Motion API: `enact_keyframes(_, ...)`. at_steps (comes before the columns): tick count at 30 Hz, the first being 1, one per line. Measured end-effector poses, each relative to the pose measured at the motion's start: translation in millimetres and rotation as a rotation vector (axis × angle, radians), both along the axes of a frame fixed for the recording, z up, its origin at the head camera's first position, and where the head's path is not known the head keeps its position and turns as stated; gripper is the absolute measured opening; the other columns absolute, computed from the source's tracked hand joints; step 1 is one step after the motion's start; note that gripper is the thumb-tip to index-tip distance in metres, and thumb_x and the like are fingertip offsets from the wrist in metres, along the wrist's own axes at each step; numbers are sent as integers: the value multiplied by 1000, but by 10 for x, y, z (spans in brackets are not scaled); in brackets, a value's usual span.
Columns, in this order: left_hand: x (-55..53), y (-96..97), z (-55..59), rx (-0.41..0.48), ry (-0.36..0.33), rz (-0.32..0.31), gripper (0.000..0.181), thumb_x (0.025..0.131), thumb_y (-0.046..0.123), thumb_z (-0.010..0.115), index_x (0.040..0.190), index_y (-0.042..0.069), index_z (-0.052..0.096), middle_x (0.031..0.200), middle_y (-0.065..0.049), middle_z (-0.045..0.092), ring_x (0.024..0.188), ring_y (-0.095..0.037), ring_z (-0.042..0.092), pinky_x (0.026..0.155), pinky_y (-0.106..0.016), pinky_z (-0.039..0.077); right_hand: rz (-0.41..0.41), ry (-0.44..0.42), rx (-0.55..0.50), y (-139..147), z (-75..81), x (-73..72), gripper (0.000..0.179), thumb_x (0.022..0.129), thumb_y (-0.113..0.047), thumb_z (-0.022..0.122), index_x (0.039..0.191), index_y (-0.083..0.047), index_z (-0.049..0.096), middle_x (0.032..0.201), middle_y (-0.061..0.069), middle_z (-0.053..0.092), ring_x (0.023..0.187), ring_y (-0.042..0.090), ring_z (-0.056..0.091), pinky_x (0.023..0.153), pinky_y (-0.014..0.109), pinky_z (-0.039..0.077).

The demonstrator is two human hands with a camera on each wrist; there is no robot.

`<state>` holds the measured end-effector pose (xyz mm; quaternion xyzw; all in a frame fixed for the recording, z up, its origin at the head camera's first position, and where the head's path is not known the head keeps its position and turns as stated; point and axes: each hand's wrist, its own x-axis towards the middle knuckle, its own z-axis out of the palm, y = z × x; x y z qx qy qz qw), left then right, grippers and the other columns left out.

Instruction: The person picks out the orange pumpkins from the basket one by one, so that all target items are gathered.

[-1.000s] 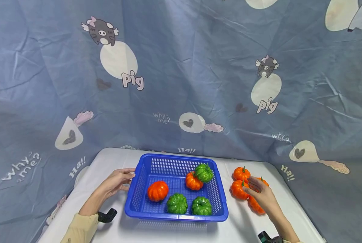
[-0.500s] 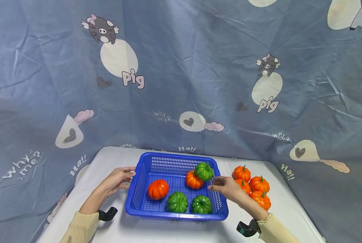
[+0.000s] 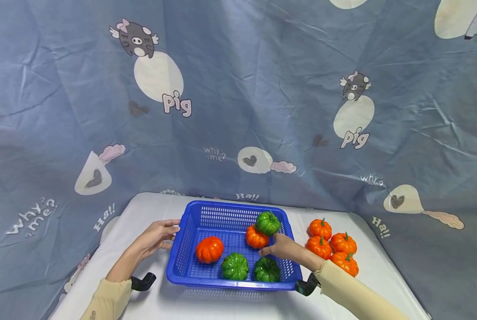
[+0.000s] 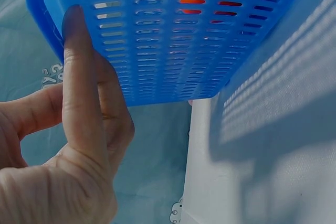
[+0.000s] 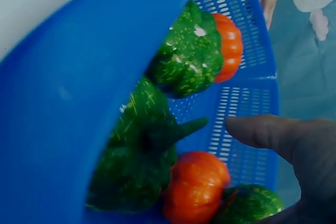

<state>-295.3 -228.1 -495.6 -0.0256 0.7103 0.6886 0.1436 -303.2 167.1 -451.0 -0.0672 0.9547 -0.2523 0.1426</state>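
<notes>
A blue plastic basket [image 3: 232, 284] holds small orange and green pumpkins. My left hand [image 3: 157, 235] is at its left side, fingers at the rim; in the left wrist view a finger [image 4: 79, 77] lies straight along the slotted wall. My right hand [image 3: 284, 247] reaches over the basket's right side, beside a green pumpkin [image 3: 268, 223] that leans on an orange pumpkin [image 3: 256, 238]. The right wrist view shows its thumb [image 5: 262, 130] stretched out, apart from the pumpkins. Below that hand sits another green pumpkin [image 3: 267, 270].
Also in the basket are an orange pumpkin [image 3: 209, 250] at left and a green pumpkin [image 3: 235, 266] at front middle. Several orange pumpkins [image 3: 344, 263] stand grouped to the right on the white table [image 3: 142, 306]. A blue printed curtain [image 3: 238, 89] hangs behind.
My right hand has moved left from the orange pumpkins on the table, across the basket's right rim, to over its inside. The left hand has stayed at the basket's side.
</notes>
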Motion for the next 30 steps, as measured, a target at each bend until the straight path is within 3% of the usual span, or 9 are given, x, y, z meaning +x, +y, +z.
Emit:
enact_keyframes(10,16,4,29,-29,17,-7,56,97,21,54,145,-3,37,112,-12,62,90,-20,62,76,-41,59,-51,10,-151,-96,-202,-173,65,69,-24,82,117,15,59,118,30,62,112,39,58,101,49,44)
enact_keyframes(13,13,13,22,-37,16,-6,57,97,21,55,145,-2,37,114,-13,62,90,-19,62,76,-40,59,-64,14,-227,-112,-251,-263,66,67,-17,82,120,13,57,120,30,60,116,41,56,103,49,42)
enact_keyframes(17,9,14,24,-43,11,-1,57,96,22,55,145,-1,37,115,-13,61,91,-20,62,77,-40,59,-40,96,-251,-150,-248,-406,68,63,-9,82,123,12,56,121,31,60,117,42,56,103,48,43)
enact_keyframes(19,10,13,20,-38,11,3,57,96,22,56,145,-1,38,114,-13,61,91,-20,62,77,-40,59,-29,131,-234,-177,-271,-452,62,62,-8,82,116,11,60,114,28,64,109,38,61,99,45,47)
enact_keyframes(24,21,18,19,-21,5,-12,56,96,20,56,144,-3,39,112,-12,62,91,-20,62,77,-40,59,-13,112,-265,-256,-424,-487,52,61,-6,84,107,9,64,100,18,69,92,24,63,89,38,51)
enact_keyframes(30,18,1,34,-11,2,-8,56,96,20,56,144,-2,39,112,-12,62,90,-20,62,76,-40,59,10,77,-418,-327,-488,-505,60,61,-7,83,113,8,57,104,17,66,95,22,61,90,37,50)
